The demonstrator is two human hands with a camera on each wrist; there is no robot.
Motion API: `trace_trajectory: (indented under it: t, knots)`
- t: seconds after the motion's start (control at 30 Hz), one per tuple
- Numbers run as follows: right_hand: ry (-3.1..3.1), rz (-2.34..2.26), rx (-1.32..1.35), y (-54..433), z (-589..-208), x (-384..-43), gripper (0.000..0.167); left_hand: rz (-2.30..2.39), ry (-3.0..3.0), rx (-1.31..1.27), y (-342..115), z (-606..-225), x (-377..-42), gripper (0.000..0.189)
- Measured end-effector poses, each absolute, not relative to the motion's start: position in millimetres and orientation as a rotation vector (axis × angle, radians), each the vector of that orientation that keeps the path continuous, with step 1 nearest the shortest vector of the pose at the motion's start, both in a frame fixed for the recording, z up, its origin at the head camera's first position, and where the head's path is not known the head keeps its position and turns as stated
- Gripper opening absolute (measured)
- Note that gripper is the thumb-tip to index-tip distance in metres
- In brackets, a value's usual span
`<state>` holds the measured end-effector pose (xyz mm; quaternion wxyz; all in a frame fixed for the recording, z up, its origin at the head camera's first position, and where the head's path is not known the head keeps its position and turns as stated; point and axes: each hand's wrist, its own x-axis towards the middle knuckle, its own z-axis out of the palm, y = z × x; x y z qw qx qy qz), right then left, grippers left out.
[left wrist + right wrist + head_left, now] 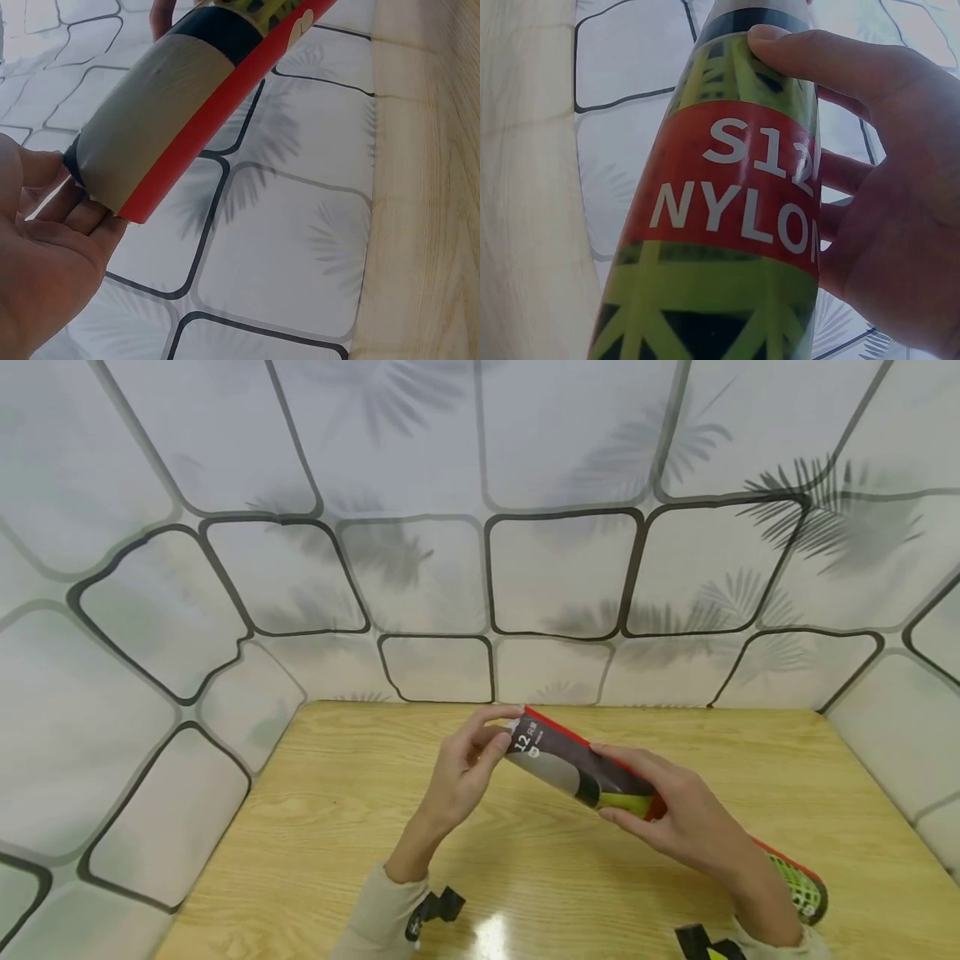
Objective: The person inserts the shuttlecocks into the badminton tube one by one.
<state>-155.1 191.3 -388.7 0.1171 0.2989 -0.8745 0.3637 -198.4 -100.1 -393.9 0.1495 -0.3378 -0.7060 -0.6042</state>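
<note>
A long printed shuttlecock tube (551,760) is held tilted above the table, its far end up and to the left. It is grey and dark with a red stripe and a green patterned part; "S12 NYLON" reads on a red band in the right wrist view. My right hand (690,810) grips the tube round its middle, thumb on the near side. With thumb and fingers, my left hand (461,772) pinches the grey end of the tube (157,112). The end face is hidden by the fingers. Part of the tube lies behind my right wrist.
Below the hands lies a light wood table (360,793). White curtain-like walls (558,572) with dark outlines and leaf prints stand at the back and on both sides. Black straps (435,912) sit on both wrists.
</note>
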Motion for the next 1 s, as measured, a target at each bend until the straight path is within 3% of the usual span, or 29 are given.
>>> trace_trajectory:
  t: [0.5,1.0]
  knots:
    - [-2.591,0.847,0.865,178,-421,-175,0.072,-1.729,-2.198,-0.780,-132,-402,-221,0.023]
    - [-2.770,0.693,0.740,161,-463,-178,0.066,-1.596,-2.326,-0.400,-185,-441,-250,0.023]
